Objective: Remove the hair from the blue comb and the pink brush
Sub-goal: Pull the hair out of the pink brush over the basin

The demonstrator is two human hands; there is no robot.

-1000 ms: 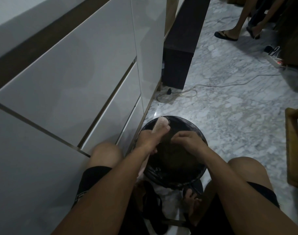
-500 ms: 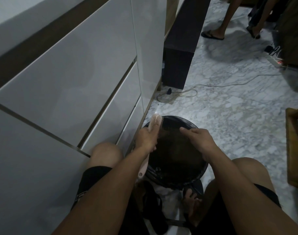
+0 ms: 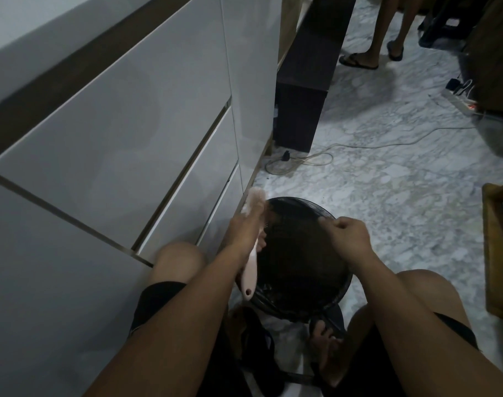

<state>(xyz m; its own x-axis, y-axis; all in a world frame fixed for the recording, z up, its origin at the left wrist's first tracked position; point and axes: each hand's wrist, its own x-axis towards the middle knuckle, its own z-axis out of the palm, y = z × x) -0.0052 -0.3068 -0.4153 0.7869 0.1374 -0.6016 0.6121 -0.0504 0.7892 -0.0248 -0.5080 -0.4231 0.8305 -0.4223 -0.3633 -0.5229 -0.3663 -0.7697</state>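
My left hand (image 3: 246,229) grips the pink brush (image 3: 251,266) around its middle, at the left rim of a round black bin (image 3: 299,293) lined with a dark bag. The brush head points away from me and its handle end points back toward me. My right hand (image 3: 346,236) hovers over the bin's right side with thumb and finger pinched together; a thin strand of hair seems to be in the pinch, though it is too small to be sure. The blue comb is not in view.
White drawer fronts (image 3: 147,144) run along my left. A dark cabinet (image 3: 302,90) stands beyond the bin, with a cable (image 3: 304,160) on the marble floor. A person's legs in sandals (image 3: 367,57) stand at the back. A wooden frame (image 3: 499,247) is at the right edge.
My right hand has pulled away from the brush to the right over the bin. My left hand has swung the brush leftward to the bin's rim. The person at the back has stepped left.
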